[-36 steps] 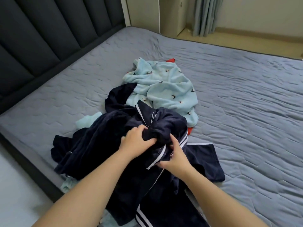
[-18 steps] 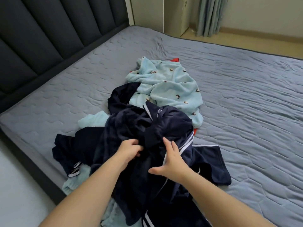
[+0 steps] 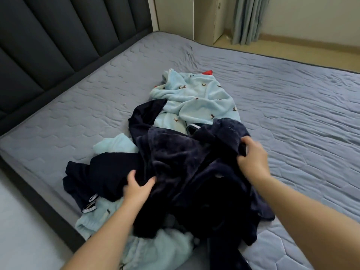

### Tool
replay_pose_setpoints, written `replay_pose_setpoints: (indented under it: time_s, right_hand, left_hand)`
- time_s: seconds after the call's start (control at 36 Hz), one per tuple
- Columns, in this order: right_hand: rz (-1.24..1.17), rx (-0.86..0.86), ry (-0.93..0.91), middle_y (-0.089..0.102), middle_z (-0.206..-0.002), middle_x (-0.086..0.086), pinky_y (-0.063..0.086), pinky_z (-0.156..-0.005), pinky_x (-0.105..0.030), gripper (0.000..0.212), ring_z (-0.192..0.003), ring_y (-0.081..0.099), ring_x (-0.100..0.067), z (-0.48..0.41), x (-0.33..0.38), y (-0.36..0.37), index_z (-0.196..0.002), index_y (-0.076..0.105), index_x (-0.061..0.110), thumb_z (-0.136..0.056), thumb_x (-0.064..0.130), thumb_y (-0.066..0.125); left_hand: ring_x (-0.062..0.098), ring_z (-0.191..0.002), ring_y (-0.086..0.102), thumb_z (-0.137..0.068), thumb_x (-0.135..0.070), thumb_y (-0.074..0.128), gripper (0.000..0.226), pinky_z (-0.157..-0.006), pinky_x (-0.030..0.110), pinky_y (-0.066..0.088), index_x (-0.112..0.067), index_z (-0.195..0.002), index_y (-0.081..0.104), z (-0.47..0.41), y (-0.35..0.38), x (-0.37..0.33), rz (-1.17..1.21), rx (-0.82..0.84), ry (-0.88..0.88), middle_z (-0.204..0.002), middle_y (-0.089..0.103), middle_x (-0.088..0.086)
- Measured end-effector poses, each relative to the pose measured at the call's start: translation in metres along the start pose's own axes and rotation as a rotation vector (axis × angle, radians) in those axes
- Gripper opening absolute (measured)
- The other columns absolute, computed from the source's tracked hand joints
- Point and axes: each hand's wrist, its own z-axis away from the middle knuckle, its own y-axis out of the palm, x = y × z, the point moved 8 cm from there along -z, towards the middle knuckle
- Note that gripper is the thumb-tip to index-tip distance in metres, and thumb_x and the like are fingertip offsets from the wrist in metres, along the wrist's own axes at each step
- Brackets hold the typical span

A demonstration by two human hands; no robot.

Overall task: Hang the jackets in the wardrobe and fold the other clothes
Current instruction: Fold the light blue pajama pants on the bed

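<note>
Bed with grey quilted mattress cover [image 3: 292, 117], set against a dark padded headboard [image 3: 58, 45] with vertical channels. Beyond the far edge: beige cabinet [image 3: 206, 18], grey-blue curtain [image 3: 249, 18], pale wall [image 3: 315, 14], tan floor [image 3: 292, 49]. Soft, even daylight.

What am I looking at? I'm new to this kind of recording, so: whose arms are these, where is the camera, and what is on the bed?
There is no machine here. A person wears a camera on the head, looking forward and down, so the two bare arms at the bottom are their own. This is the only view. The left hand and the right hand both grip a navy fleece garment, seemingly one piece, on top of a pile on the grey bed. Behind it lies a light blue patterned garment with a bit of red cloth peeking out. More pale blue cloth lies nearest the camera. The dark padded headboard stands to the left.
</note>
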Motion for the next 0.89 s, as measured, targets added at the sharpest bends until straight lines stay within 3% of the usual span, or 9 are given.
replay_pose_setpoints:
  time_s: [0.14,0.22,0.36,0.5,0.61,0.69,0.75,0.81,0.89]
  right_hand:
    - [0.112,0.157,-0.070,0.032,-0.144,-0.017,0.037,-0.104,-0.049,0.049,-0.129,0.037,-0.039,0.014,0.009,0.028,-0.141,0.037,0.024,-0.094,0.022,0.052]
    - [0.355,0.251,-0.199,-0.010,-0.160,-0.004,0.020,-0.114,-0.056,0.087,-0.147,-0.007,-0.030,0.029,0.013,0.044,-0.149,0.000,0.043,-0.091,0.009,0.056]
    - [0.490,0.485,-0.728,-0.024,-0.156,0.010,0.004,-0.112,-0.061,0.093,-0.145,-0.021,-0.027,0.062,0.044,0.067,-0.138,-0.010,0.062,-0.087,0.015,0.052]
    - [1.012,0.918,-0.974,-0.023,-0.157,-0.001,0.000,-0.103,-0.077,0.084,-0.141,-0.026,-0.039,0.118,0.037,0.143,-0.147,0.016,0.048,-0.082,0.018,0.061]
    - [1.301,0.885,-0.827,-0.017,-0.159,-0.007,-0.003,-0.097,-0.081,0.059,-0.141,-0.023,-0.043,0.113,0.013,0.163,-0.148,0.023,0.036,-0.095,0.034,0.049]
    - [1.362,0.823,-0.608,-0.016,-0.159,-0.009,-0.003,-0.096,-0.082,0.057,-0.141,-0.022,-0.045,0.093,-0.002,0.156,-0.149,0.022,0.032,-0.097,0.035,0.044]
    - [1.361,0.821,-0.548,-0.018,-0.159,-0.009,0.000,-0.097,-0.082,0.061,-0.140,-0.023,-0.046,0.091,-0.008,0.155,-0.150,0.020,0.031,-0.095,0.036,0.048]
    - [1.345,0.828,-0.539,-0.020,-0.158,-0.009,0.002,-0.098,-0.081,0.064,-0.140,-0.024,-0.045,0.096,-0.010,0.155,-0.150,0.020,0.030,-0.094,0.037,0.051]
    - [1.321,0.839,-0.519,-0.024,-0.157,-0.009,0.004,-0.101,-0.079,0.065,-0.139,-0.027,-0.044,0.102,-0.014,0.154,-0.150,0.020,0.029,-0.094,0.033,0.052]
  left_hand:
    - [0.017,-0.095,0.067,-0.094,-0.013,0.051,0.036,-0.080,0.032,0.056,-0.034,-0.122,0.057,0.045,0.117,-0.064,0.493,0.635,0.046,-0.108,0.071,-0.001]
    - [0.012,-0.072,0.066,-0.093,-0.007,0.042,0.040,-0.059,0.027,0.054,-0.032,-0.115,0.064,0.035,0.120,-0.076,0.476,0.609,0.065,-0.085,0.071,-0.004]
    - [0.025,-0.108,0.054,-0.088,-0.016,0.055,0.033,-0.084,0.034,0.045,-0.021,-0.121,0.051,-0.020,0.044,-0.010,-0.445,0.035,0.281,-0.115,0.056,0.003]
    - [0.033,-0.128,0.036,-0.085,-0.039,0.061,0.068,-0.107,0.036,0.033,-0.015,-0.142,0.034,-0.002,0.078,0.069,-0.923,0.463,0.254,-0.137,0.039,0.013]
    - [0.038,-0.145,0.000,-0.059,-0.068,0.072,0.134,-0.111,0.052,0.027,-0.018,-0.151,-0.011,0.019,0.100,0.103,-1.162,0.534,0.234,-0.158,-0.009,0.011]
    - [0.042,-0.143,-0.010,-0.061,-0.064,0.073,0.130,-0.101,0.059,0.034,-0.027,-0.149,-0.014,0.038,0.105,0.117,-1.303,0.466,0.316,-0.155,-0.026,0.014]
    - [0.048,-0.138,0.017,-0.064,-0.045,0.081,0.105,-0.086,0.052,0.049,-0.023,-0.148,0.021,0.048,0.104,0.115,-1.319,0.376,0.436,-0.154,0.000,0.028]
    - [0.045,-0.095,0.059,-0.046,-0.021,0.092,0.069,-0.054,0.037,0.055,-0.014,-0.109,0.065,0.053,0.102,0.100,-1.294,0.281,0.563,-0.120,0.053,0.028]
    - [0.027,-0.094,0.062,-0.077,-0.007,0.062,0.034,-0.067,0.034,0.048,-0.015,-0.109,0.056,0.044,0.091,0.090,-1.177,0.265,0.518,-0.108,0.059,0.008]
